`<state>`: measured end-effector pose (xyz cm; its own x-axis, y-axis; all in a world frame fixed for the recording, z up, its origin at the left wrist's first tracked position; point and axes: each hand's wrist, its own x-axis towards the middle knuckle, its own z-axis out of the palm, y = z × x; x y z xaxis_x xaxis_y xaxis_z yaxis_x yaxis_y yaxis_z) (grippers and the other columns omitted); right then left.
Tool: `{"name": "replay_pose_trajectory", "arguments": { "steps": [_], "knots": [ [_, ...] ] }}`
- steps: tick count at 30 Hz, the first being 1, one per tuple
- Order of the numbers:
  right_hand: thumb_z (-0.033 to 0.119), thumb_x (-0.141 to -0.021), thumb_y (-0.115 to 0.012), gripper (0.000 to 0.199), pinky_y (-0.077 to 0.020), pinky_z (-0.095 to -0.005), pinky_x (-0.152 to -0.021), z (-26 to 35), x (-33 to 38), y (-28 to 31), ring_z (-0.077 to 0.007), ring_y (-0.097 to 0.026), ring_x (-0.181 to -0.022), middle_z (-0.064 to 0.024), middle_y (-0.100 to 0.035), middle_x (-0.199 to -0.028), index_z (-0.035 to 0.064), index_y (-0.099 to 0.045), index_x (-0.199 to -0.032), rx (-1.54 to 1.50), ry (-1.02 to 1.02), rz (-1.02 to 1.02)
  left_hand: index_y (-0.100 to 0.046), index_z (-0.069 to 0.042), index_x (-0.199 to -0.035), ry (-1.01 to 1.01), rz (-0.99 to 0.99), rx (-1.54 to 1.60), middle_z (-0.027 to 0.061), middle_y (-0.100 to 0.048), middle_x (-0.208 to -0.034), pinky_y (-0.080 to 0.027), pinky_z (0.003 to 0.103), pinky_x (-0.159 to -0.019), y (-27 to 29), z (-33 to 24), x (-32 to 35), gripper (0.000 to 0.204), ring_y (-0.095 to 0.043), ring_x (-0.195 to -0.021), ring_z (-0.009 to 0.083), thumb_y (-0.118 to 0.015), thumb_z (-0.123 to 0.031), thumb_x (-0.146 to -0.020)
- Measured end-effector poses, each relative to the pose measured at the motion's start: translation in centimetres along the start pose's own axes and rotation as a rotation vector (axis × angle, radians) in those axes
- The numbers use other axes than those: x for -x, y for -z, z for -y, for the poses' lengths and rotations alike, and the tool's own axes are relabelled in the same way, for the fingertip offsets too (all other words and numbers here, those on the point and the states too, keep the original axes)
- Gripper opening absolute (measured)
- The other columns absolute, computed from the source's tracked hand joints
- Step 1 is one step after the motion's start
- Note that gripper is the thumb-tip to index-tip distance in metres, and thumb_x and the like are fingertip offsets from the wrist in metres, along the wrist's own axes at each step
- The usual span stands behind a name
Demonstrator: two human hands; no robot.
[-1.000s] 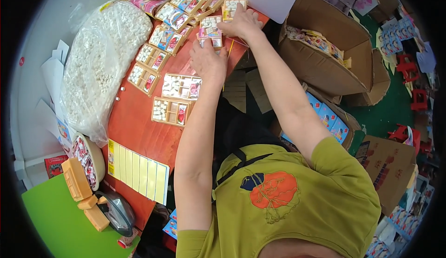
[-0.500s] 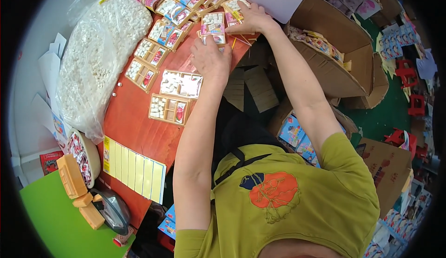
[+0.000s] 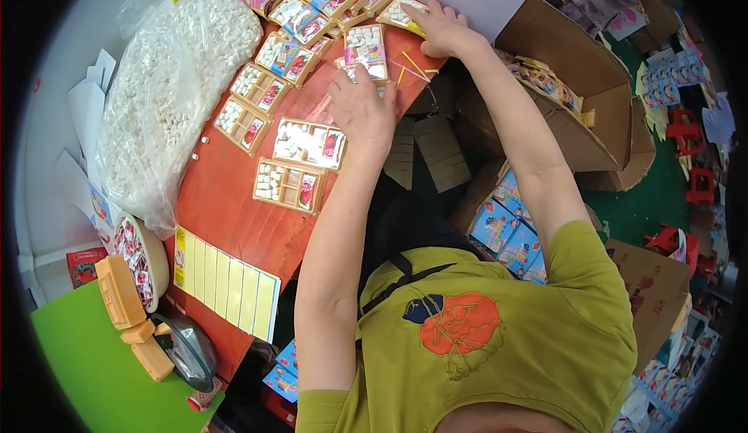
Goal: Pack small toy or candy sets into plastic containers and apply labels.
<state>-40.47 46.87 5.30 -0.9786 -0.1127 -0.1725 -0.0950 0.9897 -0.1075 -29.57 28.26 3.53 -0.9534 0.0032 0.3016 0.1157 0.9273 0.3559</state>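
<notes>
My left hand [image 3: 361, 112] reaches over the red table with its fingers spread, the fingertips at the near end of a tan compartment tray [image 3: 365, 43] of white marshmallow-like pieces and a pink packet. Part of that near end is hidden by the fingers. At the far right table edge, my right hand [image 3: 450, 31] grips the end of another tan tray [image 3: 399, 14] holding white pieces. Closer to my left forearm lie two trays, a shiny filled one [image 3: 308, 143] and one with a bare compartment [image 3: 287, 185].
Filled trays [image 3: 292, 57] line the far left side beside a large clear bag of white pieces [image 3: 179, 82]. Thin coloured sticks [image 3: 413, 70] lie by the right table edge. A yellow striped sheet [image 3: 226, 281], a packet bowl [image 3: 140, 261] and an open cardboard box [image 3: 569, 106] stand around.
My right hand has moved away from me and slightly right, with its tray turned and shifted along. The thin sticks show more fully. My left hand stays by its tray.
</notes>
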Motion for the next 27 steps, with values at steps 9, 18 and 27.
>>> {"name": "replay_pose_trajectory", "arguments": {
  "steps": [9,18,27],
  "knots": [
    [0.026,-0.081,-0.067,0.073,-0.037,-0.0547,-0.104,1.3,1.4,-1.9,-0.037,-0.047,-0.126,-0.0186,-0.046,-0.139,0.0182,-0.043,-0.15,0.098,0.143,-0.703,-0.055,0.002,-0.113,0.071,-0.076,0.087,0.0215,-0.052,-0.113,-0.053,0.045,-0.087,-0.8,-1.5,0.0,0.062,-0.054,-0.107,0.0378,-0.083,-0.04,-0.076],
    [0.048,-0.085,-0.066,0.061,-0.0466,-0.049,-0.098,7.2,3.8,-2.5,-0.0389,-0.052,-0.118,-0.0222,-0.055,-0.123,-0.0002,-0.061,-0.123,-0.341,0.078,-0.29,-0.056,0.003,-0.102,0.029,-0.12,0.153,0.0218,-0.051,-0.116,-0.05,0.048,-0.088,-1.3,-1.9,2.0,0.057,-0.053,-0.108,0.0382,-0.088,-0.028,-0.066],
    [0.038,-0.081,-0.07,0.056,-0.0472,-0.0495,-0.099,7.3,3.5,-2.0,-0.0386,-0.051,-0.121,-0.0223,-0.056,-0.121,-0.0021,-0.063,-0.119,-0.328,0.066,-0.223,-0.058,0.001,-0.101,0.014,-0.063,0.065,0.0217,-0.052,-0.121,-0.05,0.045,-0.087,-1.4,-2.4,2.3,0.05,-0.053,-0.106,0.0375,-0.083,-0.026,-0.067]
  ]
}}
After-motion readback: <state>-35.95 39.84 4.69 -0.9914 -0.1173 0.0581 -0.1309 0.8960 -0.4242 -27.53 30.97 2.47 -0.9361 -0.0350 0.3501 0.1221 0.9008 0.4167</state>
